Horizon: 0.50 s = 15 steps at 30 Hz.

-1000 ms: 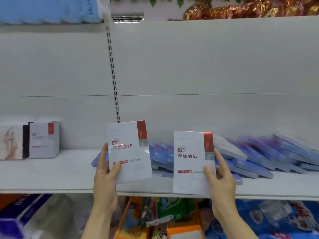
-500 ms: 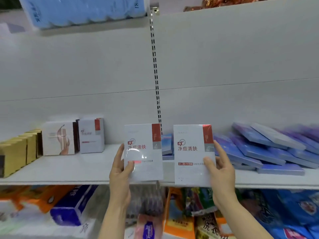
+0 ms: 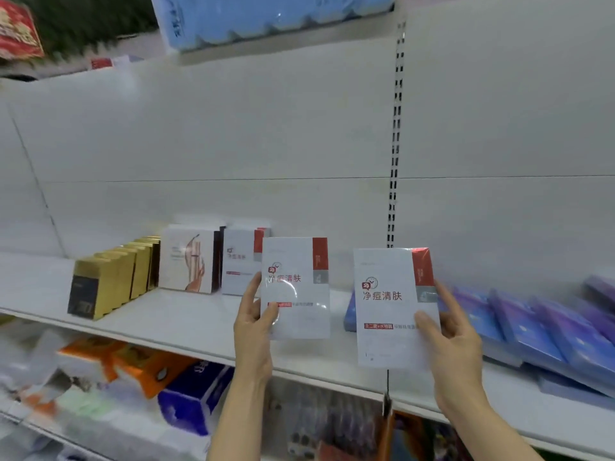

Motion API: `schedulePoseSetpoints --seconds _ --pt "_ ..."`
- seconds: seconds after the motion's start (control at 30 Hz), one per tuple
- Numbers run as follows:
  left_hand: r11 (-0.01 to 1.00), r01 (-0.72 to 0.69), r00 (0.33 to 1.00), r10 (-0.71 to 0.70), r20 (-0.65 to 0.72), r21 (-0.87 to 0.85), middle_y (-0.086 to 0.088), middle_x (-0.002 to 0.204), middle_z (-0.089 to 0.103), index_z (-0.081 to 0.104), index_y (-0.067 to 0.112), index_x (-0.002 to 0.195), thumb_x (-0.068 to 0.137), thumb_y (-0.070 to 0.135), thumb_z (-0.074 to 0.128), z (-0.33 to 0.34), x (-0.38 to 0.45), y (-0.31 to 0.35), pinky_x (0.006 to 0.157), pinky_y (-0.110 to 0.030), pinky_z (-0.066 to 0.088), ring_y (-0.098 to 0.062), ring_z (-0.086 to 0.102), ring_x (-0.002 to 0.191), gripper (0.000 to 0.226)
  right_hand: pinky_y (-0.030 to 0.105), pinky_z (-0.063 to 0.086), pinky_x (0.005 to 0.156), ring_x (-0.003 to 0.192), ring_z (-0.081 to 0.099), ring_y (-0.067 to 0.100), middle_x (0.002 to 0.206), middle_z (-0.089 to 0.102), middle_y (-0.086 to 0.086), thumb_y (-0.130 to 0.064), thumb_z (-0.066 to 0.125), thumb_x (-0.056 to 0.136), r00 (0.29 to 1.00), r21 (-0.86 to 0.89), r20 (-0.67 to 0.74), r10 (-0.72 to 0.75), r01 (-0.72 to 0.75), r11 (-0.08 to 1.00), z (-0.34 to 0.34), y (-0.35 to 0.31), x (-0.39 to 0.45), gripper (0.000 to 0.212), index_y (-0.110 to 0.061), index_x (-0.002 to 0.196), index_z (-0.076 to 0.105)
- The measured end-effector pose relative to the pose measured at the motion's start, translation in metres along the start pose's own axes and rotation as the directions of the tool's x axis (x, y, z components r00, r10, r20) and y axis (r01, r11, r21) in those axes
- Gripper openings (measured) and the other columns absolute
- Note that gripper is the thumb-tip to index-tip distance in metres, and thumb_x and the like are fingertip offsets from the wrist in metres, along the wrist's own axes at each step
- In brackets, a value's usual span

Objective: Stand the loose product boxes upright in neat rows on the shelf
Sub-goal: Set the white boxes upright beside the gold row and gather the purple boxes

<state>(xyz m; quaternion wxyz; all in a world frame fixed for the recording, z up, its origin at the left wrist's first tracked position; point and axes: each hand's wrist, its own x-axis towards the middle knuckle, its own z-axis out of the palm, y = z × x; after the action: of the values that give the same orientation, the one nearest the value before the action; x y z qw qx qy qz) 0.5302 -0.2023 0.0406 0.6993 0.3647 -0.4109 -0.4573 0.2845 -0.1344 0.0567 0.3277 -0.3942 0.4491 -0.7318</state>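
My left hand (image 3: pixel 254 327) grips a white box with a red corner (image 3: pixel 296 287), held upright over the white shelf (image 3: pixel 186 324). My right hand (image 3: pixel 456 347) grips a second white box of the same kind (image 3: pixel 389 314), upright and a little lower, in front of the shelf edge. Just left of the left-hand box, one matching white box (image 3: pixel 239 261) stands upright on the shelf. To the right, several blue and purple boxes (image 3: pixel 532 331) lie flat and overlapping.
Gold boxes (image 3: pixel 109 281) stand in a row at the shelf's left, beside a white box with a pink figure (image 3: pixel 189 257). A slotted upright (image 3: pixel 396 144) runs down the back wall. Blue packs (image 3: pixel 266 18) sit above; assorted packets fill the lower shelf (image 3: pixel 149 377).
The view has swung left, so the gold boxes now show. My left hand has carried its box leftward, close to the standing white box. My right hand keeps its box in front of the shelf.
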Motion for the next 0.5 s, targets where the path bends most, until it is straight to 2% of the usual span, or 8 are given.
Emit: schedulePoseSetpoints --seconds 0.07,0.17,0.33,0.43,0.5 --pt "1.0 -0.003 1.0 0.003 -0.006 0.008 0.011 0.123 0.068 0.054 0.047 0.134 0.094 0.006 0.061 -0.01 0.019 0.002 0.094 -0.053 0.054 -0.019 0.065 0.114 0.057 0.018 0.056 0.068 0.09 0.069 0.009 0.108 0.07 0.002 0.001 0.058 0.092 1.0 0.014 0.013 -0.006 0.006 1.0 0.019 0.006 0.005 0.057 -0.036 0.134 0.054" --pt "1.0 -0.01 1.0 0.01 0.013 0.019 0.012 0.118 0.071 0.052 0.045 0.136 0.094 0.004 0.061 -0.03 0.047 0.004 0.096 -0.05 0.054 -0.016 0.067 0.11 0.059 0.019 0.056 0.066 0.092 0.07 0.011 0.104 0.071 0.0 0.0 0.058 0.092 1.0 0.041 0.008 -0.004 0.004 0.999 0.051 0.015 0.009 0.056 -0.044 0.126 0.056" --pt "0.999 0.003 0.998 -0.006 0.065 0.044 0.007 0.126 0.067 0.051 0.043 0.139 0.092 0.007 0.064 -0.074 0.1 0.008 0.101 -0.053 0.05 -0.021 0.063 0.118 0.061 0.019 0.056 0.064 0.091 0.07 0.011 0.104 0.071 0.003 0.0 0.057 0.093 1.0 0.053 -0.023 -0.01 0.011 0.999 0.109 0.029 0.007 0.056 -0.04 0.132 0.054" --pt "0.998 0.011 0.997 -0.015 0.071 0.063 0.006 0.127 0.066 0.049 0.041 0.14 0.093 0.009 0.064 -0.097 0.127 0.006 0.094 -0.046 0.055 -0.02 0.064 0.117 0.059 0.028 0.06 0.071 0.093 0.07 0.015 0.103 0.071 0.003 0.0 0.057 0.093 0.998 0.041 -0.053 -0.029 0.031 0.999 0.14 0.036 0.004 0.056 -0.042 0.13 0.055" --pt "0.997 0.017 0.995 -0.025 0.099 0.073 0.006 0.128 0.066 0.049 0.041 0.14 0.094 0.009 0.063 -0.112 0.145 0.002 0.088 -0.037 0.059 -0.018 0.063 0.117 0.057 0.026 0.059 0.068 0.09 0.071 0.014 0.102 0.071 0.003 0.0 0.057 0.092 0.997 0.035 -0.071 -0.034 0.037 0.999 0.16 0.042 -0.001 0.056 -0.041 0.131 0.055"
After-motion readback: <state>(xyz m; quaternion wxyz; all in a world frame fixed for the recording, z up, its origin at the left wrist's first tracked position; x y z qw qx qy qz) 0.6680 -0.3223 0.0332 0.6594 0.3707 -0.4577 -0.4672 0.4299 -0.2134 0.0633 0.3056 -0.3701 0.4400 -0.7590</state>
